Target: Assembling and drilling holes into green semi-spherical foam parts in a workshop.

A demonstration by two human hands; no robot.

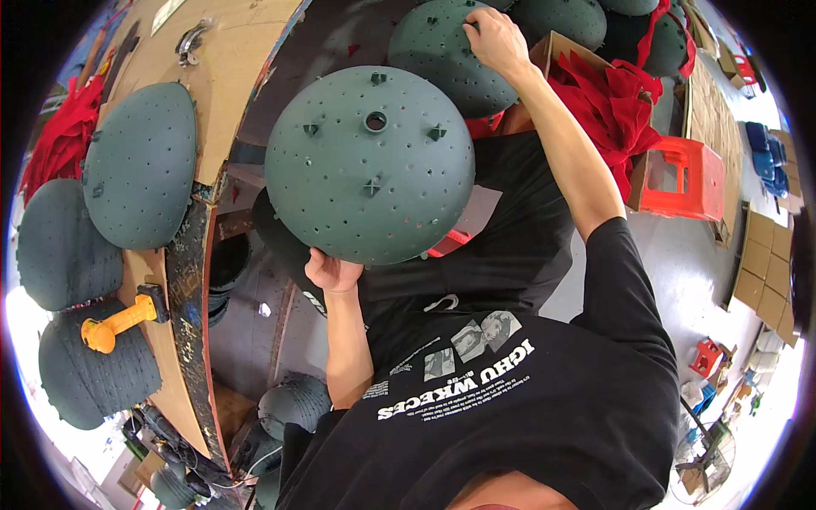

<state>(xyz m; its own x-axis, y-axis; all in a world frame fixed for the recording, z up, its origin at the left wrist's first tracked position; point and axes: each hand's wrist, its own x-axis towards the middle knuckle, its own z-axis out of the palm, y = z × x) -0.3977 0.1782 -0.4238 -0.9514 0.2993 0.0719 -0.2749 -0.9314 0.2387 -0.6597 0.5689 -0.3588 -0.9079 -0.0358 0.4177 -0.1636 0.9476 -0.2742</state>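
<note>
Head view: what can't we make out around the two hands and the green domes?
- Left hand: its fingers go behind the front dome's rim, so the grip is unseen.
- Right hand: fingertips curl over the rear dome; contact unclear.
- Rear dome: lower part hidden by the front dome.
- Yellow drill: tip blocked by the bench edge.
- Domes at top right: cut off by the picture's rim.

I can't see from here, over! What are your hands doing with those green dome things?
Left hand grips the near green dome shell by its lower rim. Right hand rests on the far dome shell. Nothing between them.
</note>
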